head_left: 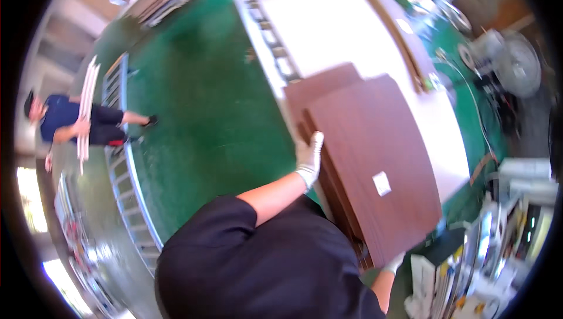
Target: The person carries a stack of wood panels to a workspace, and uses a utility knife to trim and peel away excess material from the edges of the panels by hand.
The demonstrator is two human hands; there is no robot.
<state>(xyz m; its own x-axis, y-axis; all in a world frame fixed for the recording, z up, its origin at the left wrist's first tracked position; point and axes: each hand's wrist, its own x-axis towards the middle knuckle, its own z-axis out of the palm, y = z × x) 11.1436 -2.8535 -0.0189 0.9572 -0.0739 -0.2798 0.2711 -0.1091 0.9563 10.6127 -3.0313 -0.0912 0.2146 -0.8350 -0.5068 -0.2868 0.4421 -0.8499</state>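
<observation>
A stack of dark brown wood-grain boards lies in front of me, partly over a long white surface. The top board has a curved far-right side and a small white label. My left hand, in a white glove, grips the stack's left edge, its thumb up along the side. At the near right corner my right hand, also gloved, holds the boards from below, with its fingers mostly hidden under them. Another brown board shows behind the stack.
The white work surface carries a long brown strip. On the left a person carries pale bars beside a metal roller conveyor. A fan stands right. Cluttered equipment fills the lower right. The floor is green.
</observation>
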